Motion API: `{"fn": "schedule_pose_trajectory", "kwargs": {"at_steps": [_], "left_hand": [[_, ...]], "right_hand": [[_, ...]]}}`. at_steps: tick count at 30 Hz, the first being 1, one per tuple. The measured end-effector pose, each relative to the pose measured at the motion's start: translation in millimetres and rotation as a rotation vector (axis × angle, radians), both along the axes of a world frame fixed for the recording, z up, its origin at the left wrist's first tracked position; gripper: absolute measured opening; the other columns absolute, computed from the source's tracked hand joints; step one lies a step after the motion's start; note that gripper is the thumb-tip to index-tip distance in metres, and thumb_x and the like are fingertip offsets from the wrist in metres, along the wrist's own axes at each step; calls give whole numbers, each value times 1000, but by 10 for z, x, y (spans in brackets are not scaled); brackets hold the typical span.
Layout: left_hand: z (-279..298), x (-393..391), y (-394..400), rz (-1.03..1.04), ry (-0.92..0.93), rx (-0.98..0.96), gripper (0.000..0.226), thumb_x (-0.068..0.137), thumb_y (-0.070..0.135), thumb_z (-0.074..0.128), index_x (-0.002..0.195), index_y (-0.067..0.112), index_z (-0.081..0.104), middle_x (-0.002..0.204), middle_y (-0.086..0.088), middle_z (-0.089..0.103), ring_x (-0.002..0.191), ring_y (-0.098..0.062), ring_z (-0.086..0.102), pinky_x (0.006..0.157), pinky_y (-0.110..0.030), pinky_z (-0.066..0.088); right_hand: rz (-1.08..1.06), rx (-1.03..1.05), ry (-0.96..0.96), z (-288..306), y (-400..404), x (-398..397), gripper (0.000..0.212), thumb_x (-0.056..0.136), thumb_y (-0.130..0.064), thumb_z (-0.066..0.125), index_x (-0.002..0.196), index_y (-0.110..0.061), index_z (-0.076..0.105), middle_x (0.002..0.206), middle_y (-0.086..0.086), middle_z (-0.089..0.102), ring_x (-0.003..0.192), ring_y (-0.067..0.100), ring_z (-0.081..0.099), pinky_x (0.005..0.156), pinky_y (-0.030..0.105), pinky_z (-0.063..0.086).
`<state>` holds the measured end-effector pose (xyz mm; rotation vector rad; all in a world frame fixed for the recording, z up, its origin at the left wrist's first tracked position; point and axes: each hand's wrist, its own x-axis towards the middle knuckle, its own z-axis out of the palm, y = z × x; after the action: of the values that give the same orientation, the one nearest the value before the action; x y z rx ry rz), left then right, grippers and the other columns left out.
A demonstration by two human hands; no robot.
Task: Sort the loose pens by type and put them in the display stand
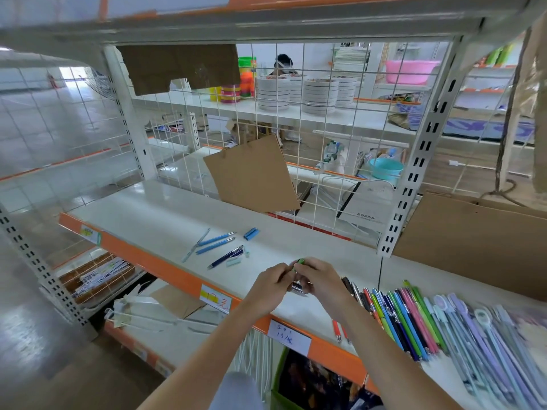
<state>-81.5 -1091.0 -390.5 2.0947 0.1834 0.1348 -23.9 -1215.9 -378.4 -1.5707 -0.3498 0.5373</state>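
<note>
Green pen (299,263) gripped by both hands.

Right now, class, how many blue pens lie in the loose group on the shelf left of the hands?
3: two light blue pens lie side by side, upper light blue pen and lower light blue pen; the dark blue pen lies nearer the hands.

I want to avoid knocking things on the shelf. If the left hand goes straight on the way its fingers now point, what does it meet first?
Almost at once the right hand, since the left hand points right at it and both hold the green pen. Beyond that probably the row of coloured pens, though depth is unclear.
</note>
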Motion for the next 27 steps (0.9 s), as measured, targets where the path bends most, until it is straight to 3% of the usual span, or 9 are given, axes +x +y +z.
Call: {"fn": "schedule_pose_trajectory", "kwargs": {"at_steps": [3,9,13,16,20,23,27], "left_hand": [[-8,25,-15,45,-45,88,24,101,22,40,88,7,53,66,3,48,58,-13,39,51,-19,28],[-8,-33,-18,30,-110,57,15,101,28,41,93,21,52,51,6,39,42,-7,32,46,-16,26],[-22,-74,-16,-5,3,-38,14,101,27,39,97,16,47,64,8,54,56,-7,44,58,-22,34],[-37,-124,40,-18,36,-181,14,102,14,36,96,10,48,73,4,61,56,-5,42,57,-20,34],[2,-181,124,-84,24,-239,23,102,18,37,95,15,58,67,3,56,51,-9,40,50,-17,35],[48,-192,119,-112,59,-281,25,103,19,37,92,18,60,64,3,52,51,-6,35,49,-16,29],[120,-209,82,-162,57,-313,23,102,8,36,93,10,57,74,-1,61,54,-4,40,51,-14,31]], "right_hand": [[-15,22,-32,2,13,-23,19,96,-14,50,95,1,63,62,2,50,56,15,41,55,26,34],[-13,29,-37,40,20,-25,17,98,-13,47,95,-5,62,64,2,50,56,14,43,57,26,38],[-184,89,20,73,21,10,15,95,-9,47,87,-5,59,76,7,58,57,13,48,52,23,39],[-293,213,103,164,-71,92,17,95,-4,42,84,-6,53,81,13,62,48,10,46,47,21,37],[-70,-6,18,192,-191,68,10,94,-3,49,96,-5,58,72,8,59,47,10,38,45,19,29],[89,-54,-32,151,-181,26,14,89,-3,60,102,-4,64,58,-4,56,44,6,33,44,17,25],[139,-41,-75,153,-141,-17,4,88,-9,62,85,-6,62,69,5,62,44,6,35,45,16,27]]}}
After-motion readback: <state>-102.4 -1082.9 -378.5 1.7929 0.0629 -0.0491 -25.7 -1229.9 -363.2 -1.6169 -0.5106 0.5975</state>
